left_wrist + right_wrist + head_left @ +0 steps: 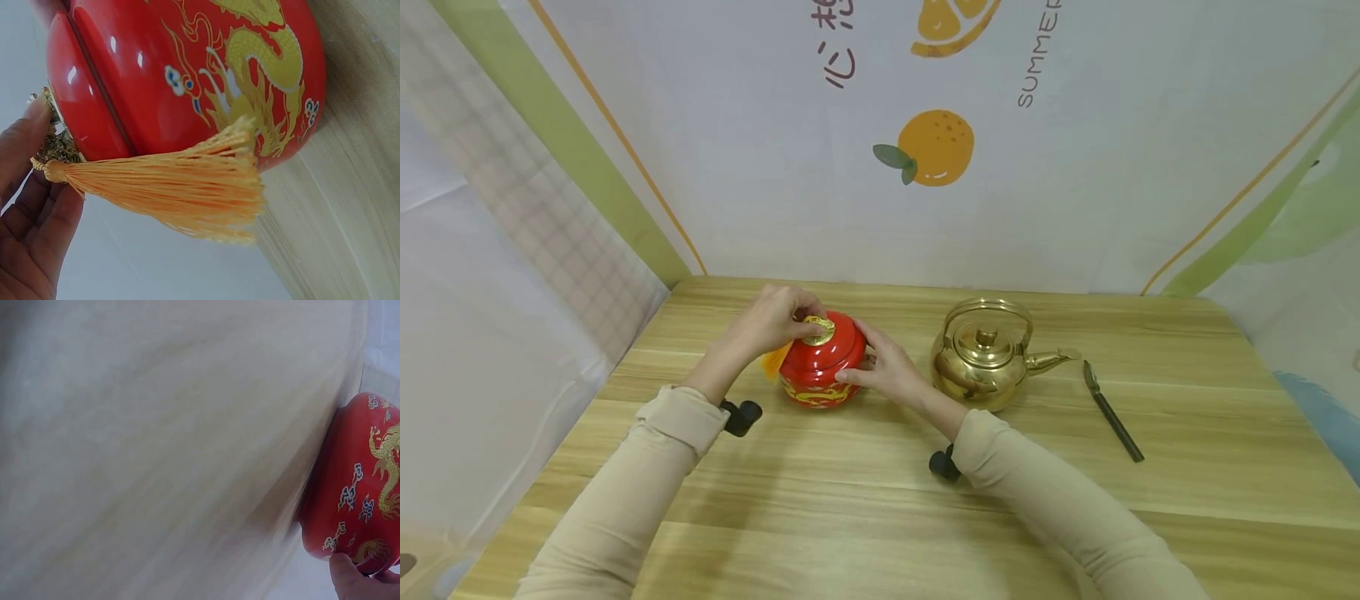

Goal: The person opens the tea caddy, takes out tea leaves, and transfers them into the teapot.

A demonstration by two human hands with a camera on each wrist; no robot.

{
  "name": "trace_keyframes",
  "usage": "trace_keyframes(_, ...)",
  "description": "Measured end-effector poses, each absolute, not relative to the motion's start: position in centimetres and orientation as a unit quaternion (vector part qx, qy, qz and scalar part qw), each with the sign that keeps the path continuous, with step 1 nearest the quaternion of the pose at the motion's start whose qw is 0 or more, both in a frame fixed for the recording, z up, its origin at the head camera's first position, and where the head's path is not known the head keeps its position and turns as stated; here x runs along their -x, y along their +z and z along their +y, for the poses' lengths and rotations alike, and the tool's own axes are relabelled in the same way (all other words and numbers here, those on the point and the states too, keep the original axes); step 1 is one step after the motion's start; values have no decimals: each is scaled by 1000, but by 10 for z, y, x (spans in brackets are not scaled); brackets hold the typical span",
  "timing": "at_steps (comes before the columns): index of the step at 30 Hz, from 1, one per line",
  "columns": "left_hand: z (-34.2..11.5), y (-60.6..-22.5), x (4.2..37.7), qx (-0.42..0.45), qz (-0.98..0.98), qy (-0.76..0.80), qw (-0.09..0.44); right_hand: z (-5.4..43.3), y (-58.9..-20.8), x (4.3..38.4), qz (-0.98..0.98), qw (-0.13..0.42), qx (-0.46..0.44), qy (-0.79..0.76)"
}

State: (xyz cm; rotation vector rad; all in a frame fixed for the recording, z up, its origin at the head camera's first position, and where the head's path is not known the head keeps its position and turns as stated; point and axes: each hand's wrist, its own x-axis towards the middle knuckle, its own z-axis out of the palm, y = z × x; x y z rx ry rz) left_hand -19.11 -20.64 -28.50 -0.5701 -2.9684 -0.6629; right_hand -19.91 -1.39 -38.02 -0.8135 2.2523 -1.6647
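A red lidded jar (822, 392) with golden dragons stands on the left half of the table. Its lid (84, 94) sits on the body along a thin dark seam. From above, my left hand (781, 318) pinches the ornate gold knob (59, 147) on the lid between thumb and fingers. A yellow-orange tassel (169, 187) hangs from that knob down the jar's side. My right hand (891, 367) holds the jar from the right, thumb on the near side and fingers on the far side. In the right wrist view, part of the jar is cut off by the frame.
A brass teapot (977, 367) stands right of the jar, close by my right forearm, its spout pointing right. Beyond the spout lies a dark-handled brush-like tool (1112, 417). A white printed cloth (760, 183) hangs behind the wooden table (820, 517).
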Motion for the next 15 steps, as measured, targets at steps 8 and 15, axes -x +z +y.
trace_keyframes(8, -205, -287, 192, 185, -959, -211, 29, -13, -378, 199, 772, 108, 278, -561)
trace_keyframes(15, -205, -287, 190, 187, -958, -214, 35, -12, -375, 200, 786, 95, 298, -534)
